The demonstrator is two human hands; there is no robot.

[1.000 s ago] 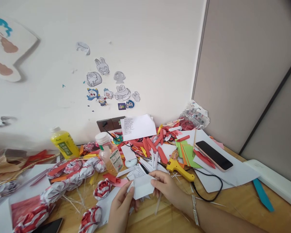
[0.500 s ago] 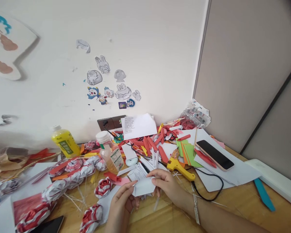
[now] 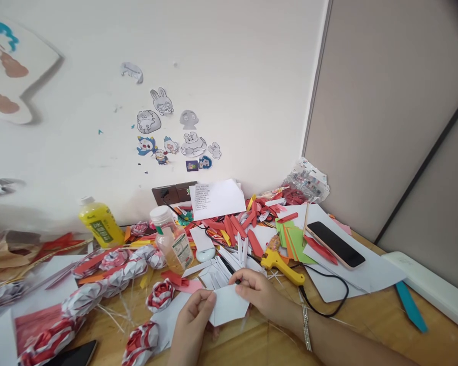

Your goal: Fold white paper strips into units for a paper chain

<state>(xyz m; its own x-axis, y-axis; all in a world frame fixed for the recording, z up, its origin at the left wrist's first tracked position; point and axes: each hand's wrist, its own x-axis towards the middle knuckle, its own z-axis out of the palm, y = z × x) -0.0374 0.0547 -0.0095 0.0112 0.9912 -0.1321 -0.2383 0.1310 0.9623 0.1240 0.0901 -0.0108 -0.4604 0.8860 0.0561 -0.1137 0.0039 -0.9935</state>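
Between my two hands is a small piece of white paper, its broad face toward me. My left hand pinches its left edge between thumb and fingers. At the upper right corner, my right hand grips the same piece, some fingers hidden behind it. Just beyond lies a pile of folded white paper strips, with a dark pen-like object among them. A red-and-white paper rose rests left of my hands, and another rose sits nearer to me.
A yellow glue gun with a black cord lies to the right, near a phone on white sheets. Farther left stand a clear bottle and a yellow bottle. Red paper pieces are heaped along the wall.
The white paper has tilted and now shows more of its face, lower down. My left thumb has moved up onto its edge, and my right fingers have curled in more.
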